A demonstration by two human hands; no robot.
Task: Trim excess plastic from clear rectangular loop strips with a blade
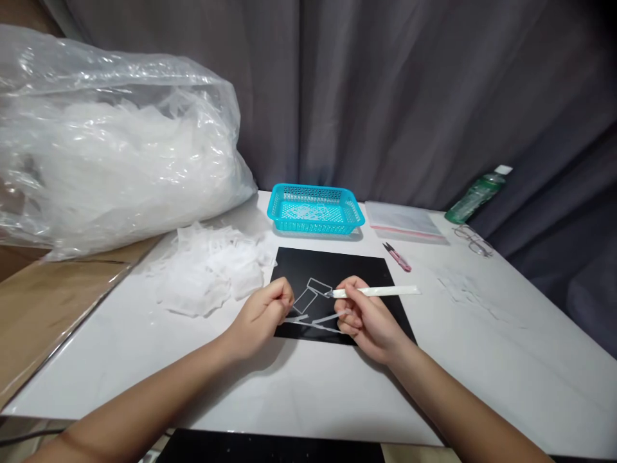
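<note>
My right hand (pixel 369 315) is closed around a slim white pen-shaped tool (pixel 385 291). Its narrow tip points left, over a black mat (pixel 332 260), and its blunt end sticks out to the right. My left hand (pixel 270 312) is closed over the mat's left side; what its fingers hold, if anything, is hidden. Between the hands, two thin white-edged rectangular outlines (pixel 306 300) show against the mat, close to the tool's tip. Below them are narrow whitish strips (pixel 321 323), some reaching my right fingers.
A heap of white, sheer pieces (pixel 207 270) lies left of the mat, before a large clear bag (pixel 120 161). Behind stands a blue basket (pixel 315 228). Rightward are pink-handled snips (pixel 398 258), plastic bags (pixel 407 222), a green bottle (pixel 477 198), glasses (pixel 473 241) and clear scraps (pixel 470 296).
</note>
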